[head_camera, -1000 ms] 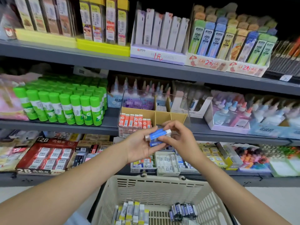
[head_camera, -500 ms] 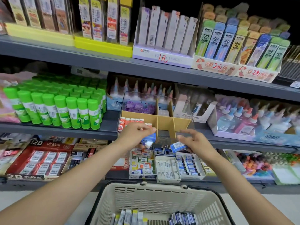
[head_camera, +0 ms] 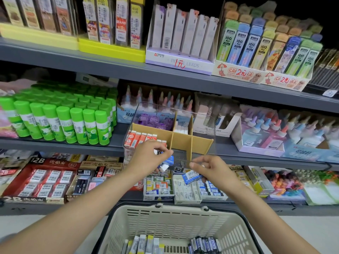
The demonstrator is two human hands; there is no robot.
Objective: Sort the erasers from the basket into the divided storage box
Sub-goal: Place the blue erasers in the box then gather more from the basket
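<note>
A clear divided storage box (head_camera: 203, 142) with cardboard partitions stands on the middle shelf; red-sleeved erasers (head_camera: 140, 138) fill its front left compartment. My left hand (head_camera: 146, 160) holds blue-sleeved erasers (head_camera: 167, 162) just in front of the box's front wall. My right hand (head_camera: 211, 169) pinches one blue-sleeved eraser (head_camera: 191, 176) a little lower and to the right. The beige basket (head_camera: 176, 220) below holds yellow-and-grey erasers (head_camera: 145, 244) on the left and dark blue ones (head_camera: 204, 244) on the right.
Green glue sticks (head_camera: 60, 120) stand left of the box, and glue bottle displays (head_camera: 264, 131) right of it. Boxed erasers (head_camera: 185, 187) fill the shelf under my hands. Pencil lead packs (head_camera: 183, 37) line the top shelf.
My hands, joined around the blue erasers a second ago, have separated and risen toward the box front. The right hand now carries one eraser; the left keeps the others.
</note>
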